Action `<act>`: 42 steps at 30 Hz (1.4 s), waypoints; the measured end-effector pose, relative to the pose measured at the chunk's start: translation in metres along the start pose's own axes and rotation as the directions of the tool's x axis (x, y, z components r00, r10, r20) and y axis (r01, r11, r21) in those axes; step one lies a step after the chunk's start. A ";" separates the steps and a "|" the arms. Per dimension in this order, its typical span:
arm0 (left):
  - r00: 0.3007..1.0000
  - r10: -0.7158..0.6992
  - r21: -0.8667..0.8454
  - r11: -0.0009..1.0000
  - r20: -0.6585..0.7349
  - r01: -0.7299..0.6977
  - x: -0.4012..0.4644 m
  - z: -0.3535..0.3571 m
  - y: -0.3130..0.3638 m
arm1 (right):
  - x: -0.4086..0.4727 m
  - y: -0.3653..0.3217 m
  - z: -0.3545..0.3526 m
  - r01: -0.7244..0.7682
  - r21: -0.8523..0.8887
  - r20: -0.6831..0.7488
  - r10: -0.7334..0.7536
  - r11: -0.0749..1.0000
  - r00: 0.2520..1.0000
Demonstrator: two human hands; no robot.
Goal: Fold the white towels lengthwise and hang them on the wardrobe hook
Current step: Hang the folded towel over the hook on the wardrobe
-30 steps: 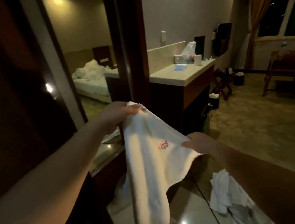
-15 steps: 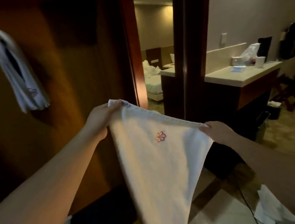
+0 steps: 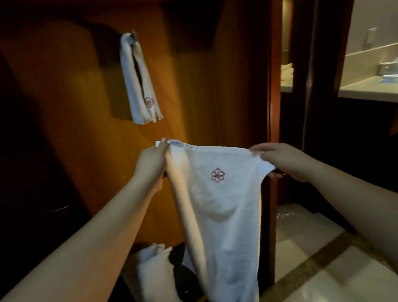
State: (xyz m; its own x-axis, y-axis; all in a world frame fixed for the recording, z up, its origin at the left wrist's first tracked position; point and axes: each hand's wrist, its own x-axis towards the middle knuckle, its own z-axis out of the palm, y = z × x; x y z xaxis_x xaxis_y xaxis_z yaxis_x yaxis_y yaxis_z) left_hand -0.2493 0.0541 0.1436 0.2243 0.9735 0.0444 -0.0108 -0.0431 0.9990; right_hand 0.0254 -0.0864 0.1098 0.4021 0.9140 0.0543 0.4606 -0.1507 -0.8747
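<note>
Towel (image 3: 220,213) held up in front of wardrobe panel (image 3: 77,115), hanging down from its top edge. Left hand (image 3: 151,165) pinches top left corner, right hand (image 3: 282,160) grips top right corner. Second towel (image 3: 137,83) hangs folded on hook (image 3: 133,35) above. More white cloth (image 3: 155,280) on wardrobe floor.

I can't make out the hook (image 3: 133,35) at upper centre; the hanging towel (image 3: 138,83) covers all but a dark tip. Left third of frame is black, wardrobe interior unreadable to me. Held towel (image 3: 215,213): lower end cut by the bottom edge, and it hides most of the left hand's (image 3: 152,165) fingers. Right hand (image 3: 283,159) fingertips tucked behind the cloth. White bundle (image 3: 155,280) at lower centre is part-covered and too dim to identify. Counter items (image 3: 396,66) at right edge are cropped and blurred.
</note>
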 end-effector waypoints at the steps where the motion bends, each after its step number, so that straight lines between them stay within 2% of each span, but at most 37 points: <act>1: 1.000 -0.016 -0.001 1.000 0.013 0.016 -0.004 -0.009 0.001 | -0.005 -0.015 0.014 0.008 0.032 0.032 -0.009 0.999 0.999; 6: 0.991 0.021 0.016 1.000 0.130 -0.023 -0.028 -0.044 0.015 | -0.025 -0.079 0.067 0.014 0.295 0.293 -0.104 0.955 0.951; 8: 0.987 0.051 -0.012 0.999 0.151 -0.050 -0.037 -0.052 0.018 | -0.031 -0.101 0.083 0.080 0.288 0.401 -0.196 0.954 0.895; 10: 0.983 0.091 -0.037 0.996 0.159 -0.086 -0.046 -0.057 0.021 | -0.035 -0.121 0.097 0.213 0.234 0.437 -0.298 0.949 0.848; 14: 0.965 0.120 -0.056 0.992 0.232 -0.110 -0.060 -0.070 0.028 | -0.041 -0.154 0.125 0.445 0.072 0.310 -0.444 0.893 0.841; 19: 0.939 0.179 -0.043 0.984 0.294 -0.174 -0.071 -0.087 0.040 | -0.048 -0.172 0.142 0.520 0.050 0.174 -0.520 0.853 0.836; 23: 0.930 0.177 -0.169 0.977 0.322 -0.127 -0.072 -0.092 0.042 | -0.053 -0.186 0.143 0.507 0.104 0.091 -0.516 0.856 0.852; 29: 0.885 0.210 -0.276 0.956 0.415 -0.098 -0.075 -0.093 0.042 | -0.058 -0.196 0.149 0.470 0.173 0.057 -0.485 0.866 0.873; 33: 0.850 0.272 -0.169 0.961 0.451 -0.218 -0.078 -0.100 0.042 | -0.057 -0.199 0.152 0.452 0.231 0.045 -0.474 0.861 0.879; 37: 0.836 0.353 -0.120 0.935 0.421 -0.335 -0.081 -0.101 0.043 | -0.059 -0.203 0.149 0.452 0.258 0.046 -0.478 0.854 0.877; 42: 0.882 0.341 -0.147 0.940 0.325 -0.309 -0.079 -0.095 0.042 | -0.057 -0.203 0.146 0.407 0.283 0.119 -0.453 0.868 0.884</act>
State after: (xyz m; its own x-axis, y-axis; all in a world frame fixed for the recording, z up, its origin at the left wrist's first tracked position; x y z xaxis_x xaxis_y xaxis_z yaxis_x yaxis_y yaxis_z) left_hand -0.3601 -0.0030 0.1821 0.5113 0.7708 0.3799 -0.2225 -0.3083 0.9249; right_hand -0.2069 -0.0532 0.2143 0.0523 0.9207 0.3867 0.3396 0.3477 -0.8739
